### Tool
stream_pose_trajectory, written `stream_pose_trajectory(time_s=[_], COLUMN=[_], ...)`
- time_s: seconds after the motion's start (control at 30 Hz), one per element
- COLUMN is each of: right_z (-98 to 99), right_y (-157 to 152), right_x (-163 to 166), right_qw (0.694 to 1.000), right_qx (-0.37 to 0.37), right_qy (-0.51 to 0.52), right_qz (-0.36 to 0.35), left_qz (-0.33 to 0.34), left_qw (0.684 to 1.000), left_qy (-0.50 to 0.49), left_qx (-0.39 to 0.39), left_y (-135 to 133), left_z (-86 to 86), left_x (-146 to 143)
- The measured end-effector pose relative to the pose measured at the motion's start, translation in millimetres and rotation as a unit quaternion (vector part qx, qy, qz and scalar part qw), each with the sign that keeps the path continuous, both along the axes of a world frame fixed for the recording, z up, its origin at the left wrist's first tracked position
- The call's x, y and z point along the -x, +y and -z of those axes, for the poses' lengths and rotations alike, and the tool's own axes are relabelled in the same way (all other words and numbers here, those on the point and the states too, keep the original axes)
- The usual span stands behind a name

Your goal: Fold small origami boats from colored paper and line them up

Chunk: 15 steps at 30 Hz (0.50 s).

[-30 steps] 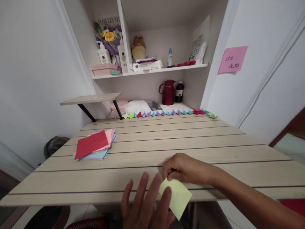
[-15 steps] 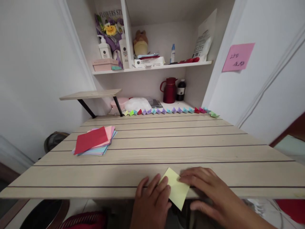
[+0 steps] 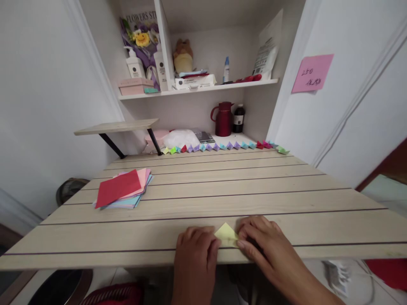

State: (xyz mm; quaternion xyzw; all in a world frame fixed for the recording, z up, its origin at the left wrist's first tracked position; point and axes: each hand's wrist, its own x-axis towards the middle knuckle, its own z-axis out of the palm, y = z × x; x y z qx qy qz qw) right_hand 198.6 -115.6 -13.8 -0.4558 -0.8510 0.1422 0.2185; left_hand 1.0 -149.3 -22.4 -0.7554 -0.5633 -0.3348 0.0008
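Observation:
A small yellow sheet of paper (image 3: pixel 226 233) lies near the table's front edge, folded over so that a triangle shows with its point away from me. My left hand (image 3: pixel 197 250) grips its left corner, fingers curled and pressed together. At the right corner, my right hand (image 3: pixel 259 239) pinches the paper between thumb and fingers. Both corners are partly hidden under the fingers. To the far left lies a stack of coloured paper (image 3: pixel 122 188) with a red sheet on top.
A row of small folded paper pieces (image 3: pixel 216 147) runs along the table's back edge. Behind it stand a red jug (image 3: pixel 223 119) and a dark bottle (image 3: pixel 238 118). A small raised wooden shelf (image 3: pixel 116 126) is at the back left. A pink note (image 3: pixel 313 73) hangs on the right wall.
The yellow paper, a flat diamond overhanging the table edge before, is now folded into a triangle. My fingers have closed on its two side corners. The view has shifted slightly.

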Motion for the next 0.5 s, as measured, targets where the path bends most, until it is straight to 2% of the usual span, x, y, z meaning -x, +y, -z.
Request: stream_pose_trajectory(time_s=[0.27,0.4,0.5], right_z=[6.4,10.2,10.2], right_y=[7,7,8], right_x=[14,14,13], right_qw=[0.996,0.994,0.994], right_qx=[-0.059,-0.084,-0.098], right_qy=[-0.029,-0.005,0.021], right_qz=[0.059,0.068,0.051], left_qz=[-0.103,-0.129,-0.138], left_qw=[0.991,0.988,0.988], left_qy=[0.023,0.047,0.059], left_qx=[0.081,0.075,0.026], left_y=[14,16,16], left_z=[-4.0,-5.8,-0.4], left_x=[-13,-15,-12])
